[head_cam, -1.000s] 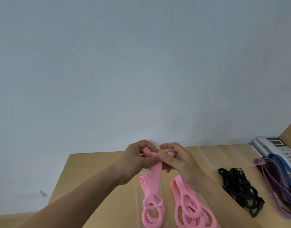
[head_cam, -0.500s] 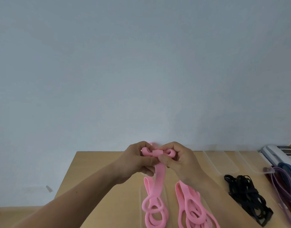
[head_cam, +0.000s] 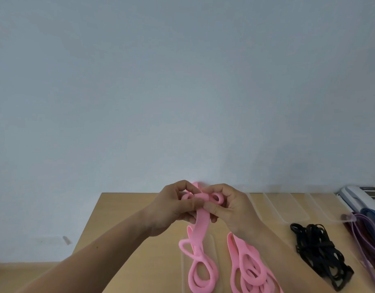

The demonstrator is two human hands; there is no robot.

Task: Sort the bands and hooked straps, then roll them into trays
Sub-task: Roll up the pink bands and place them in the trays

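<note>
Currently both hands are raised over the middle of the wooden counter point(head_cam: 129, 229), working one pink band point(head_cam: 201, 223). Left hand point(head_cam: 176, 210) pinches the band's upper part, thumb laid across the flat strip. Right hand point(head_cam: 233, 208) grips the small rolled coil point(head_cam: 216, 197) at the top end, fingers point(head_cam: 212, 209) curled round it. The rest of the band hangs down between the hands, its lower loops lying in a clear tray point(head_cam: 213, 244) at the near edge. Just right of it is a heap of pink bands point(head_cam: 248, 269), partly under the right forearm. Further right is a tangle of black hooked straps point(head_cam: 317, 250), then purple bands point(head_cam: 364, 233) and a blue band point(head_cam: 372, 214) at the frame edge. More clear trays point(head_cam: 288, 208) sit side by side behind the black straps. A white desk phone point(head_cam: 360, 195) sits in the far right corner.
</note>
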